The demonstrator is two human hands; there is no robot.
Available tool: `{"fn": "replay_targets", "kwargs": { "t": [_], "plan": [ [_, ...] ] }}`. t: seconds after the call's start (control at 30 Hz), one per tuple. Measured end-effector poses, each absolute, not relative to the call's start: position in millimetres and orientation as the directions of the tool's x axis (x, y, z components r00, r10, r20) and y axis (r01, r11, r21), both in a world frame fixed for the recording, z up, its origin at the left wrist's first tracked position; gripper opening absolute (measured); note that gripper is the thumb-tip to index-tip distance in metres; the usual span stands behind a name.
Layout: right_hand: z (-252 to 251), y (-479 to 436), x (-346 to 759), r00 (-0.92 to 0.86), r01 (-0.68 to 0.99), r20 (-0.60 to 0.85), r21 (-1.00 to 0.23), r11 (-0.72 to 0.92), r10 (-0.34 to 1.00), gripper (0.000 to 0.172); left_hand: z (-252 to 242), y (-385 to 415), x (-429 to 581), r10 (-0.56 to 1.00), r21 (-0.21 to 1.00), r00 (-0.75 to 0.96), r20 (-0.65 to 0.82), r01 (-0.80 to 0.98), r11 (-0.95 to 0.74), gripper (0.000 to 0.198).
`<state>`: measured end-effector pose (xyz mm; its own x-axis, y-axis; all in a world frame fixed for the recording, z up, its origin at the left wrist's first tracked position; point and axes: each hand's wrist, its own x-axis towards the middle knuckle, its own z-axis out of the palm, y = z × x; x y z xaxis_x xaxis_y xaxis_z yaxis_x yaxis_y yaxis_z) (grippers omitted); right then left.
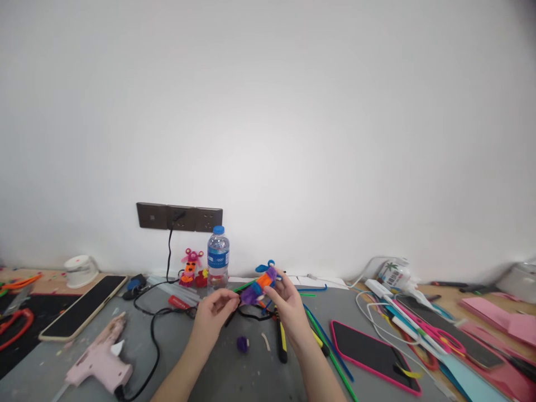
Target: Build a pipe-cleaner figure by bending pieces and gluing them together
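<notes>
A small pipe-cleaner doll [263, 285] in purple, orange and blue is held up over the grey mat. My right hand [288, 304] grips its right side between thumb and fingers. To the left of the doll's purple lower end, my left hand [215, 318] is closed in a pinch. Whatever lies between those fingertips is too small to make out. Below the hands on the mat are a purple fuzzy ball [242, 344] and a thin pale scrap [266, 341]. Pliers with black and yellow handles [282, 338] lie partly behind my right hand.
A water bottle [218, 259] and a pink-orange doll [189, 269] stand by the wall. At left are a pink glue gun [100, 357] with its black cord and a phone [84, 307]. Green pipe cleaners [335, 360], a pink-edged phone [372, 354] and pink scissors [439, 335] lie right.
</notes>
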<state>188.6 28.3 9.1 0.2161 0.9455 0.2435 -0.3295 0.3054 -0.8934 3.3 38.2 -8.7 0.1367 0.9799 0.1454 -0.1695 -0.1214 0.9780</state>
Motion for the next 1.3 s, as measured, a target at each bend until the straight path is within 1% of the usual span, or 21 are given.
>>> {"fn": "replay_targets", "kwargs": {
  "t": [0.07, 0.13, 0.23, 0.3, 0.37, 0.47, 0.57, 0.73, 0.9, 1.0, 1.07, 1.17, 1.23, 1.3],
  "plan": [
    [5.1, 30.7, 189.4, 0.272, -0.284, 0.248, -0.903, 0.323, 0.930, 0.044, -9.8, 38.7, 4.4, 0.978, 0.981, 0.140, 0.152, -0.143, -0.132, 0.027],
    [2.1, 32.1, 190.3, 0.301, -0.222, 0.270, -0.913, 0.343, 0.914, 0.042, -10.4, 37.9, 6.8, 0.980, 0.986, 0.145, 0.136, -0.120, -0.119, 0.028],
    [3.0, 30.4, 190.5, 0.267, -0.119, 0.331, -0.921, 0.371, 0.905, 0.041, -10.1, 34.3, 11.4, 0.980, 0.987, 0.146, 0.135, -0.104, -0.121, 0.034],
    [6.8, 27.1, 189.8, 0.236, -0.088, 0.349, -0.922, 0.378, 0.907, 0.041, -9.3, 31.0, 13.7, 0.970, 0.985, 0.179, 0.164, -0.079, -0.152, 0.036],
    [11.5, 23.6, 188.8, 0.225, -0.101, 0.352, -0.919, 0.381, 0.908, 0.042, -7.9, 27.8, 14.8, 0.956, 0.983, 0.230, 0.183, -0.022, -0.183, 0.033],
    [17.1, 20.0, 186.7, 0.225, -0.153, 0.346, -0.911, 0.383, 0.911, 0.044, -4.8, 24.7, 15.1, 0.947, 0.975, 0.260, 0.188, 0.065, -0.211, 0.029],
    [19.9, 18.1, 183.6, 0.212, -0.187, 0.334, -0.909, 0.373, 0.918, 0.045, -2.2, 24.4, 15.0, 0.946, 0.973, 0.267, 0.181, 0.089, -0.211, 0.026],
    [20.8, 15.8, 179.5, 0.193, -0.174, 0.346, -0.909, 0.379, 0.918, 0.049, -4.8, 28.5, 12.4, 0.958, 0.977, 0.227, 0.174, 0.082, -0.197, 0.021],
    [22.0, 12.9, 180.9, 0.204, -0.172, 0.333, -0.913, 0.369, 0.920, 0.068, -10.9, 32.5, 9.5, 0.958, 0.987, 0.242, 0.153, 0.010, -0.160, 0.023],
    [24.5, 10.7, 182.4, 0.186, -0.170, 0.338, -0.914, 0.369, 0.923, 0.073, -10.2, 32.7, 9.0, 0.956, 0.990, 0.260, 0.138, -0.035, -0.133, 0.023],
    [26.2, 10.0, 183.7, 0.169, -0.178, 0.359, -0.905, 0.387, 0.918, 0.071, -7.6, 32.3, 8.8, 0.955, 0.992, 0.270, 0.120, -0.061, -0.108, 0.024],
    [27.1, 11.8, 187.6, 0.211, -0.209, 0.389, -0.878, 0.431, 0.897, 0.054, -3.3, 31.9, 7.8, 0.966, 0.993, 0.243, 0.093, -0.096, -0.072, 0.028],
    [26.4, 14.9, 192.1, 0.299, -0.267, 0.357, -0.859, 0.436, 0.885, 0.044, -1.9, 32.1, 6.7, 0.972, 0.993, 0.221, 0.077, -0.107, -0.054, 0.031],
    [25.5, 18.8, 197.7, 0.379, -0.357, 0.288, -0.831, 0.426, 0.879, 0.040, -1.9, 32.7, 5.4, 0.973, 0.992, 0.217, 0.075, -0.112, -0.052, 0.032]
  ]
}}
